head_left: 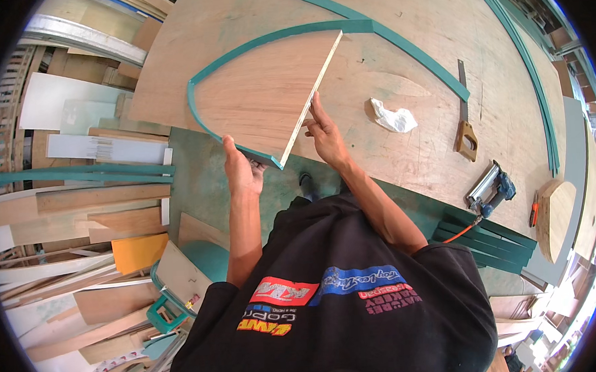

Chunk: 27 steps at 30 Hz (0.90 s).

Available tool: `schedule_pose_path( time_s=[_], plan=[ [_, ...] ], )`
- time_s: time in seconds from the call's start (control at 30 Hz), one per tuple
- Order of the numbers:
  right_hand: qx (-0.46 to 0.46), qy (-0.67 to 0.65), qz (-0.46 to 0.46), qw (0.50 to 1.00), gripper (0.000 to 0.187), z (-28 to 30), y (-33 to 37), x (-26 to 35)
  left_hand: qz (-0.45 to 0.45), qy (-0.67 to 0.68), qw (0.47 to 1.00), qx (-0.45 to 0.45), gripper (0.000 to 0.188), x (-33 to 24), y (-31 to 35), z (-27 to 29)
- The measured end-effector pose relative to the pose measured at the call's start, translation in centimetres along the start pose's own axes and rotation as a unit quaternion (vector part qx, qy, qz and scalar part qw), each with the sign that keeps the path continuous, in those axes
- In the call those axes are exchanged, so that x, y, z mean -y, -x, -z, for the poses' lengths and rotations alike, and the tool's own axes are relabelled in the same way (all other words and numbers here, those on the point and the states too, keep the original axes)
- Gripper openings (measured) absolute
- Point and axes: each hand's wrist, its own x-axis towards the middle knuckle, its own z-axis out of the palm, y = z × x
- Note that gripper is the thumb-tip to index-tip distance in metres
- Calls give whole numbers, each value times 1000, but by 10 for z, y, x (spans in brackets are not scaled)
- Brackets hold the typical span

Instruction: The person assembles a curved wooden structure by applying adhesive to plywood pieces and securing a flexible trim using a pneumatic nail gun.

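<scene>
A half-oval wooden panel (pixel 256 90) has a green strip (pixel 243 47) along its curved edge. At the far corner the strip runs a little past the wood. My left hand (pixel 243 170) grips the panel's near corner, thumb on the green edge and fingers underneath. Along the pale straight edge, my right hand (pixel 325 134) holds the panel with its fingertips, forefinger pointing up the edge. The panel is over the front of the plywood-topped table (pixel 399 59); whether its far end rests there I cannot tell.
On the table lie a long green strip (pixel 419 57), a crumpled white cloth (pixel 393 116), a handsaw (pixel 467 137), a nail gun (pixel 492 190) with an orange hose, and orange-handled pliers (pixel 534 211). More green strips (pixel 527 53) lie farther right. Stacked boards (pixel 97 203) fill the left side.
</scene>
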Motion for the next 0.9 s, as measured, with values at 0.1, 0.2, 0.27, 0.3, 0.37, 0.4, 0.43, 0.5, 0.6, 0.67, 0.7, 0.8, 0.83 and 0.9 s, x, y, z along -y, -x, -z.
schedule_pose_path(
  time_s=[0.1, 0.2, 0.27, 0.3, 0.37, 0.4, 0.43, 0.5, 0.6, 0.67, 0.7, 0.8, 0.83, 0.9],
  plan=[
    [-13, 42, 22, 999, 75, -5, 11, 7, -4, -5, 1000, -12, 55, 2, 0, -1],
    [-11, 75, 23, 997, 73, -9, 22, 16, -1, 2, 1000, -16, 55, 2, 1, -3],
    [-4, 85, 17, 996, 72, -10, 28, 20, 1, 8, 1000, -25, 55, 4, 2, -5],
    [3, 90, 17, 996, 72, -12, 32, 22, 1, 11, 999, -30, 55, 5, 1, -6],
    [16, 97, 17, 995, 70, -16, 39, 25, -10, 8, 1000, -2, 56, 4, 2, -6],
    [18, 107, 13, 994, 70, -17, 43, 28, -15, 7, 1000, 10, 56, 3, 3, -6],
    [20, 118, 9, 993, 69, -19, 45, 31, -17, 13, 1000, -1, 57, 3, 5, -9],
    [24, 137, -1, 990, 69, -21, 50, 31, -20, 24, 999, -24, 58, 1, 12, -20],
    [30, 165, -13, 986, 69, -26, 57, 33, -18, 24, 999, -22, 59, 2, 10, -17],
    [28, 182, -11, 983, 68, -29, 64, 39, -17, 23, 999, -20, 60, 3, 10, -16],
    [30, 191, -3, 981, 68, -31, 68, 40, -16, 22, 999, -19, 60, 3, 9, -16],
    [52, 223, 3, 973, 68, -38, 79, 53, -21, 34, 999, -6, 61, 7, 0, -8],
    [67, 238, -7, 969, 68, -40, 84, 61, -21, 30, 999, 5, 62, 7, -2, -4],
    [90, 263, -24, 960, 70, -41, 94, 67, -15, 19, 999, 33, 63, 9, -4, -2]
  ],
)
